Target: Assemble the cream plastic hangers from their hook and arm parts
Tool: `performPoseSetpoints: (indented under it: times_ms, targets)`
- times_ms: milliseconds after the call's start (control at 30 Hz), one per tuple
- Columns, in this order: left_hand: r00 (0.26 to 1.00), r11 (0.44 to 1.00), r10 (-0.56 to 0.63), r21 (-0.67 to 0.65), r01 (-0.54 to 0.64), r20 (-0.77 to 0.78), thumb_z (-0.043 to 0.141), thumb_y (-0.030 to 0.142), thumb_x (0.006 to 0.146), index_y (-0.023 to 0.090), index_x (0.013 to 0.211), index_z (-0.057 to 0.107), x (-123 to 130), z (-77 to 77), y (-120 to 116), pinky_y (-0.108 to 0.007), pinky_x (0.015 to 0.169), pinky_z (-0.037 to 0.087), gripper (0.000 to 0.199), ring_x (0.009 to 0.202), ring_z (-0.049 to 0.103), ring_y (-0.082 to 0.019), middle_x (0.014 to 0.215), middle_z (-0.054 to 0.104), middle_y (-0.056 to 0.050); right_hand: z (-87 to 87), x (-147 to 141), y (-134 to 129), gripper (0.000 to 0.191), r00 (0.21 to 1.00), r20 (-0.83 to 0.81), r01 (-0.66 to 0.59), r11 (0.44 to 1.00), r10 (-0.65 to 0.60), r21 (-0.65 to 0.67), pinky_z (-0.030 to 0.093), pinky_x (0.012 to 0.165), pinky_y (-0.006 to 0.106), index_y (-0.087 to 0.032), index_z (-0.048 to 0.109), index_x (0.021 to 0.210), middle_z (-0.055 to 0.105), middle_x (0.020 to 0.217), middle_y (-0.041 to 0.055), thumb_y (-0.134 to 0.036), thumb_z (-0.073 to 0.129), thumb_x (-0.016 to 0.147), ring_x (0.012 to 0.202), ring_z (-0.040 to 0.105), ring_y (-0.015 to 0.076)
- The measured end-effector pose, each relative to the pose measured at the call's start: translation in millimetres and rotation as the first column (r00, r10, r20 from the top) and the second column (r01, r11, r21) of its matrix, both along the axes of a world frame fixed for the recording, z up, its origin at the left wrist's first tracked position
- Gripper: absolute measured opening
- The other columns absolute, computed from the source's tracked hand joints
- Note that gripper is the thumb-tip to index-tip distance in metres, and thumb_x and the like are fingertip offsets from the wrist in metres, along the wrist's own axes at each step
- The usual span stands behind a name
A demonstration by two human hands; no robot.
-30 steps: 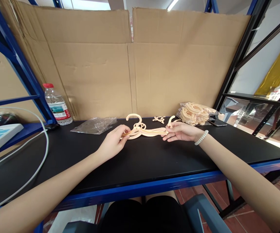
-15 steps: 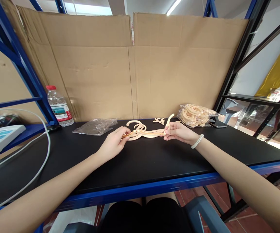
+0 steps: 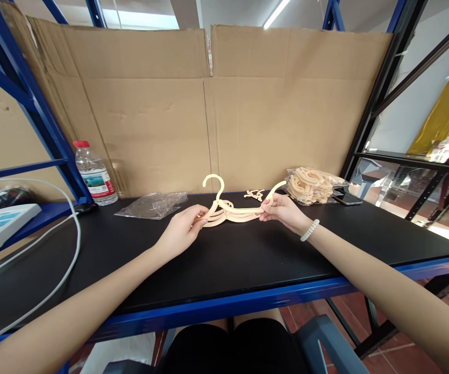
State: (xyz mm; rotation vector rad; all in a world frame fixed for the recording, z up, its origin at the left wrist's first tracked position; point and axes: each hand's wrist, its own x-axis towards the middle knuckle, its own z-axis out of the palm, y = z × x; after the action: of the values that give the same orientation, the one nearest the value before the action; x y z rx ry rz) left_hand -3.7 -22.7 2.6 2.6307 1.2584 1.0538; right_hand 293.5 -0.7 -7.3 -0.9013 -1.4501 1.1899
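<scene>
A cream plastic clothes hanger (image 3: pixel 243 211) is held up between my two hands, its hook raised toward the cardboard. My left hand (image 3: pixel 183 228) is closed on its left arm. My right hand (image 3: pixel 282 212) pinches its right end, where a curved cream piece (image 3: pixel 277 188) rises above the fingers; whether that piece is joined to the hanger I cannot tell. Under and behind the held hanger lie more cream hangers (image 3: pixel 214 222) on the black table (image 3: pixel 224 259), partly hidden by it.
A clear bag of cream hangers (image 3: pixel 312 184) lies at the back right, beside a phone (image 3: pixel 348 198). Small cream pieces (image 3: pixel 255 195) rest near the cardboard wall (image 3: pixel 150 114). To the left are a crumpled clear bag (image 3: pixel 150 205), a water bottle (image 3: pixel 95 174) and a white cable (image 3: pixel 77 244).
The hanger has tipped up, so its hook now stands upright instead of lying low. Both hands keep hold of it, and the curved piece at the right leans further right.
</scene>
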Motion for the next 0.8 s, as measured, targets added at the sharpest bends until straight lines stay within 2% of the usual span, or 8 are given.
performPoseSetpoints:
  times_ms: [100,300,433,567,700,800]
  targets:
    - [1.0,1.0,0.023,-0.003,-0.022,0.004,0.043,0.027,0.09,0.021,0.094,0.056,0.2,1.0,0.2,-0.028,0.066,0.045,0.015,0.07,0.06,-0.017,0.08,0.063,-0.001,2.3,-1.4,-2.3,0.035,0.998,-0.064,0.009,1.0,-0.01,-0.005,0.053,0.069,0.033,-0.018,0.057,0.076,0.064,0.071,-0.0007,-0.039,0.081,0.062,0.066,0.065,0.015]
    - [0.998,0.999,0.041,-0.031,-0.039,0.055,0.044,0.028,0.089,0.02,0.093,0.057,-2.0,1.4,3.5,-0.028,0.068,0.045,0.015,0.073,0.061,-0.017,0.082,0.064,-0.001,6.3,-0.6,-5.1,0.026,0.995,-0.092,-0.016,0.995,0.025,0.099,0.046,0.07,0.03,-0.02,0.072,0.088,0.066,0.098,0.004,-0.036,0.077,0.068,0.071,0.055,0.0106]
    - [0.995,0.995,0.056,-0.09,-0.049,0.08,0.045,0.031,0.088,0.02,0.09,0.057,-3.6,1.0,5.1,-0.027,0.064,0.044,0.017,0.067,0.058,-0.016,0.077,0.063,-0.001,6.1,-0.5,-4.7,0.027,0.993,-0.115,-0.013,0.993,0.027,0.12,0.043,0.067,0.03,-0.02,0.074,0.088,0.065,0.089,0.0026,-0.033,0.08,0.066,0.069,0.051,0.0104]
    - [0.993,0.991,0.075,-0.118,-0.065,0.086,0.045,0.034,0.088,0.02,0.094,0.058,-5.5,1.7,6.8,-0.028,0.064,0.045,0.02,0.066,0.059,-0.016,0.076,0.064,0.0,9.6,1.4,-3.7,0.023,0.976,-0.212,-0.027,0.997,0.04,0.067,0.043,0.066,0.028,-0.019,0.074,0.086,0.063,0.084,0.0016,-0.033,0.079,0.068,0.069,0.05,0.0099]
    - [0.997,0.991,0.08,-0.107,-0.08,-0.005,0.043,0.034,0.09,0.021,0.099,0.057,-7.7,3.4,8.4,-0.028,0.065,0.045,0.021,0.067,0.061,-0.017,0.077,0.065,0.0,13.8,19.8,6.4,0.022,0.951,-0.308,0.011,1.0,-0.013,-0.007,0.046,0.065,0.025,-0.019,0.072,0.084,0.061,0.075,-0.0008,-0.033,0.078,0.068,0.068,0.053,0.0093]
    - [0.988,0.988,0.096,-0.106,-0.109,-0.124,0.043,0.029,0.09,0.022,0.102,0.055,-9.5,3.1,8.4,-0.029,0.065,0.045,0.018,0.072,0.062,-0.019,0.082,0.067,0.0,14.1,42.4,16.3,0.023,0.971,-0.206,0.093,0.988,-0.117,-0.126,0.049,0.064,0.024,-0.018,0.069,0.076,0.059,0.065,-0.0029,-0.023,0.083,0.059,0.061,0.054,0.0078]
